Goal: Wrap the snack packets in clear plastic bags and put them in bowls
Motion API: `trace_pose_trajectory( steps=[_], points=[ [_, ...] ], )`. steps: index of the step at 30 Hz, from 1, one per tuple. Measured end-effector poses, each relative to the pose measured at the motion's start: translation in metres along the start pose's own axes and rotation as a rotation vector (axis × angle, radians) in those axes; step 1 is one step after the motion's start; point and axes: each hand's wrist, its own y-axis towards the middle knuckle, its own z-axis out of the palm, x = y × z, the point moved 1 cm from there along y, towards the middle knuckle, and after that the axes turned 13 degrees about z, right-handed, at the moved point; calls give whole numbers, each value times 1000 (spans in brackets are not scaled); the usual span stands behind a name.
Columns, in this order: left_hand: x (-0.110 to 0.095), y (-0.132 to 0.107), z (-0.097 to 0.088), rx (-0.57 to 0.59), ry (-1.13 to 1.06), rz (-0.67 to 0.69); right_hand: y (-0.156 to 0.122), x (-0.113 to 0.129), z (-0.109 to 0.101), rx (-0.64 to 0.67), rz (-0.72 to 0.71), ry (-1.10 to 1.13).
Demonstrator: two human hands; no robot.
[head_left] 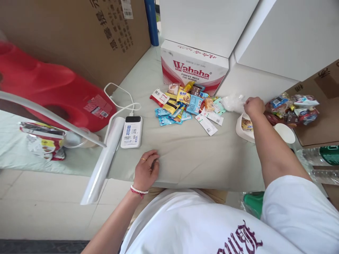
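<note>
My left hand (146, 170) rests on the near edge of the cloth-covered table (190, 158), fingers curled loosely, holding nothing. My right hand (253, 106) reaches to the far right, fingers closed over the rim of a white bowl (240, 128) that holds a snack packet (247, 124); what the fingers grip is hidden. A crumpled clear plastic bag (233, 102) lies just left of that hand. A pile of small snack packets (185, 104) is spread in the middle of the table.
A Wahaha carton (193, 67) stands behind the pile. A power bank (131, 131) with white cable, a white lamp arm (103, 162) and a red container (53, 91) are at left. A bag of snacks (291, 107), a paper cup (285, 133) and a bottle (317, 157) are at right.
</note>
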Motion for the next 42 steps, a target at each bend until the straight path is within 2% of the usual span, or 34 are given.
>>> trace_pose_trajectory(
  steps=[2, 4, 5, 6, 7, 8, 10, 12, 14, 17, 19, 21, 27, 31, 33, 36, 37, 39, 41, 42],
  points=[
    [-1, -1, -1, -33, -25, -15, -12, -5, -13, -60, 74, 140],
    [-7, -1, -1, -75, -71, -41, -41, -9, -26, -37, 100, 453],
    [-12, 1, 0, -92, -113, -54, -62, -9, -29, 38, 99, 657],
    [-18, 4, 2, -100, -171, -66, -87, -8, -29, 170, 116, 861],
    [-26, 7, 5, -95, -245, -78, -115, -6, -27, 358, 122, 1023],
    [-35, 12, 10, -72, -337, -94, -145, -2, -22, 535, 127, 1129],
    [-54, 23, 24, 6, -534, -166, -203, 8, -7, 762, 189, 1253],
    [-70, 35, 42, 99, -741, -299, -253, 18, 11, 885, 289, 1337],
    [-81, 46, 59, 142, -894, -415, -291, 30, 27, 955, 382, 1400],
    [-86, 55, 77, 126, -998, -496, -322, 43, 43, 1050, 445, 1443],
    [-83, 55, 81, 100, -1054, -532, -329, 46, 46, 1107, 439, 1446],
    [-77, 53, 81, 67, -1098, -562, -327, 43, 46, 1108, 428, 1457],
    [-68, 45, 67, -81, -1281, -674, -308, 19, 45, 940, 456, 1525],
    [-72, 54, 55, -98, -1503, -771, -309, 5, 49, 871, 393, 1478],
    [-73, 61, 52, -95, -1525, -819, -312, -2, 46, 754, 303, 1329],
    [-74, 71, 51, -95, -1443, -841, -315, -11, 31, 366, 106, 1061],
    [-76, 74, 52, -85, -1411, -835, -316, -11, 26, 287, 18, 1009],
    [-80, 78, 55, -45, -1366, -814, -316, -4, 18, 301, -169, 981],
    [-85, 80, 59, -2, -1351, -787, -315, 11, 17, 424, -309, 997],
    [-87, 80, 62, 14, -1350, -773, -314, 20, 19, 473, -335, 1005]
  ],
)
